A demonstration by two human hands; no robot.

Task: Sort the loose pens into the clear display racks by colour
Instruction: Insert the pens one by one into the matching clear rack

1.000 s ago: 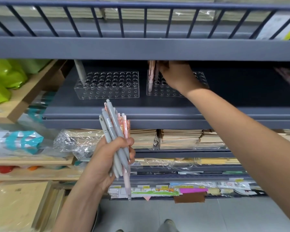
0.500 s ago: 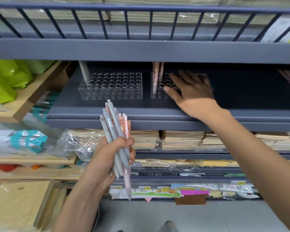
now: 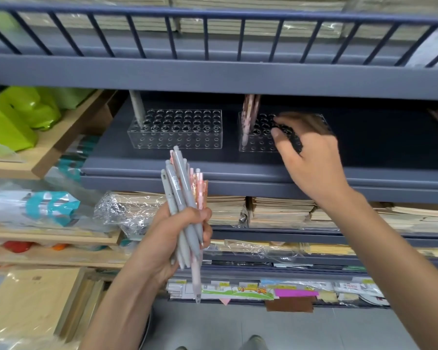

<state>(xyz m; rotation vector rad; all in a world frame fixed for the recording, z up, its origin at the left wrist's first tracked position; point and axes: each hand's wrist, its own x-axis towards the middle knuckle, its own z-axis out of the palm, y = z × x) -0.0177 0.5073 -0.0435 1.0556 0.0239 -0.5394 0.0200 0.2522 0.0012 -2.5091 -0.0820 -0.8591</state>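
Upright in the left hand (image 3: 167, 238), a bundle of loose pens (image 3: 185, 210) was gripped by curled fingers and thumb, grey barrels in front and a few pink ones tucked behind, on the side nearer the right hand. The right hand (image 3: 311, 157) was raised above and beyond the bundle, empty, its fingers loosely spread and somewhat blurred, hovering over the pink rack (image 3: 256, 145), a clear block of holes; whether the fingertips touched it could not be told. Just beside that hand's thumb, a few standing pink pens (image 3: 249, 117) filled the rack's end. Straight above the left hand, the grey rack (image 3: 175, 128) held a single grey pen (image 3: 137, 107) at the corner farthest from the right hand. Both racks sat on a dark grey shelf (image 3: 213, 168). Sorting seemed at an early stage, between placements. The next move likely called for the free hand to reach the bundle, pinch out one pen, and drop it tip-first into an open hole of the matching rack.
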